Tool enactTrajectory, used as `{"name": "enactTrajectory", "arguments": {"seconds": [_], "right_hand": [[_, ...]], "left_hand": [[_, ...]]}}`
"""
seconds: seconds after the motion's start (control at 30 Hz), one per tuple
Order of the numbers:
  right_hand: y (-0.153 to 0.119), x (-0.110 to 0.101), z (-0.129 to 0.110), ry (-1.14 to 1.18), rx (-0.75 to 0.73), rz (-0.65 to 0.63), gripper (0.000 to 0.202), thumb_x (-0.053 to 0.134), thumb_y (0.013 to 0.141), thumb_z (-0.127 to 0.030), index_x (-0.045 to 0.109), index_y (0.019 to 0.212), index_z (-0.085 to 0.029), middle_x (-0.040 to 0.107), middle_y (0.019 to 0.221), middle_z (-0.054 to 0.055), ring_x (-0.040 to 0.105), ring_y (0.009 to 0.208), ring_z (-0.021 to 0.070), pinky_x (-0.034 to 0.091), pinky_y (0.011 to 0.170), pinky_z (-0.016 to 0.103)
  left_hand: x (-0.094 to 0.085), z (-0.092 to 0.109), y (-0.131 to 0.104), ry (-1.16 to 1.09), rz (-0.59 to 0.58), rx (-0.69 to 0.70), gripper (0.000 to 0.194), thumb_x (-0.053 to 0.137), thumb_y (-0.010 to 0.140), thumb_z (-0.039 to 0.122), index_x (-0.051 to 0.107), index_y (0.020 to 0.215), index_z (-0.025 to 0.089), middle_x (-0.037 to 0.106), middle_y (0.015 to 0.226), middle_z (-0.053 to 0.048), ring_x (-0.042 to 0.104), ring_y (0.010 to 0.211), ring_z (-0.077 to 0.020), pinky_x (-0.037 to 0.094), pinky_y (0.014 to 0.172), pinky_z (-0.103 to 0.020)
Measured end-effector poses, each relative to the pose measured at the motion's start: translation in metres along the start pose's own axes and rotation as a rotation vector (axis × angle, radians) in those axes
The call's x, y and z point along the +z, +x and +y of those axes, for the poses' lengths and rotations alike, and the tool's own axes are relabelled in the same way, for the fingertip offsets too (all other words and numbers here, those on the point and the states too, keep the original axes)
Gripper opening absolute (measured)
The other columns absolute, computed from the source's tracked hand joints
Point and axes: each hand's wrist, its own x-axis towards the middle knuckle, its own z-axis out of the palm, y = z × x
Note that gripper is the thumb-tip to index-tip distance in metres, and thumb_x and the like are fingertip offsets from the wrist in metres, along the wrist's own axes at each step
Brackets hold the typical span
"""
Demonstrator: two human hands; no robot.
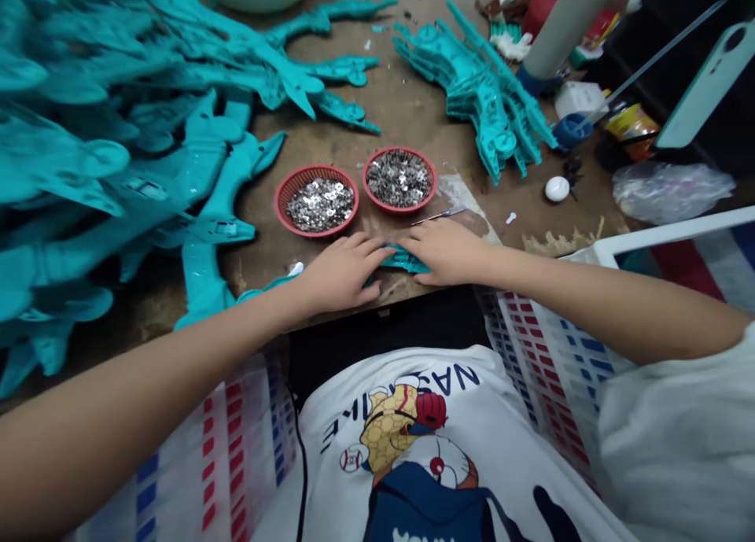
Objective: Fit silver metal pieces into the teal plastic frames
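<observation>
A turquoise plastic part (404, 259) lies at the near edge of the table, mostly covered by my hands. My left hand (342, 271) grips it from the left, fingers over the top and thumb on the near side. From the right, my right hand (451, 252) holds the same part, its fingertips close to the left ones. Just beyond my hands stand two red baskets, the left basket (281, 206) and the right basket (433, 182), both filled with small shiny metal pieces (320, 204). A thin pointed tool (440, 215) rests beside my right fingers.
A large heap of turquoise parts (135, 156) covers the left side. A smaller stack of them (472, 86) lies at the back right. To the right are a white ball (557, 188), a clear plastic bag (669, 189) and a pale green phone-shaped item (705, 86).
</observation>
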Motion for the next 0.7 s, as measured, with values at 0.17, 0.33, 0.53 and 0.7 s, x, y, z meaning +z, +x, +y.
{"name": "enactTrajectory", "arguments": {"seconds": [0.17, 0.33, 0.53, 0.7], "right_hand": [[-0.035, -0.039, 0.035, 0.288, -0.099, 0.085, 0.066, 0.084, 0.095, -0.019, 0.07, 0.16, -0.015, 0.073, 0.154, 0.019, 0.076, 0.13, 0.037, 0.061, 0.11, 0.045], [-0.089, -0.095, 0.084, 0.4, 0.29, 0.188, 0.07, 0.081, 0.102, -0.016, 0.063, 0.17, -0.013, 0.071, 0.161, 0.025, 0.071, 0.142, 0.0382, 0.055, 0.121, 0.046], [-0.041, -0.073, 0.111, 0.577, 0.767, 0.311, 0.077, 0.063, 0.115, -0.032, 0.042, 0.184, -0.005, 0.067, 0.162, 0.034, 0.074, 0.137, 0.0418, 0.061, 0.104, 0.042], [0.011, -0.039, 0.131, 0.559, 0.789, 0.355, 0.069, 0.066, 0.114, -0.043, 0.055, 0.169, -0.003, 0.076, 0.147, 0.032, 0.081, 0.121, 0.0426, 0.066, 0.087, 0.041]], "left_hand": [[-0.041, 0.029, -0.022, 0.04, 0.347, -0.009, 0.064, 0.063, 0.107, 0.03, 0.062, 0.17, 0.02, 0.057, 0.183, -0.02, 0.063, 0.158, -0.0412, 0.059, 0.128, -0.067], [-0.079, 0.052, -0.056, 0.223, 0.51, 0.127, 0.061, 0.067, 0.107, 0.035, 0.065, 0.168, 0.042, 0.066, 0.177, -0.005, 0.061, 0.163, -0.0389, 0.059, 0.126, -0.068], [-0.068, 0.011, -0.031, 0.2, 0.404, 0.112, 0.034, 0.06, 0.115, 0.029, 0.081, 0.14, 0.024, 0.085, 0.145, -0.012, 0.077, 0.139, -0.0321, 0.066, 0.109, -0.049], [-0.076, -0.081, 0.01, 0.318, 0.265, -0.23, 0.048, 0.057, 0.111, 0.024, 0.073, 0.156, 0.016, 0.077, 0.154, -0.022, 0.071, 0.139, -0.0383, 0.065, 0.107, -0.054]]}}
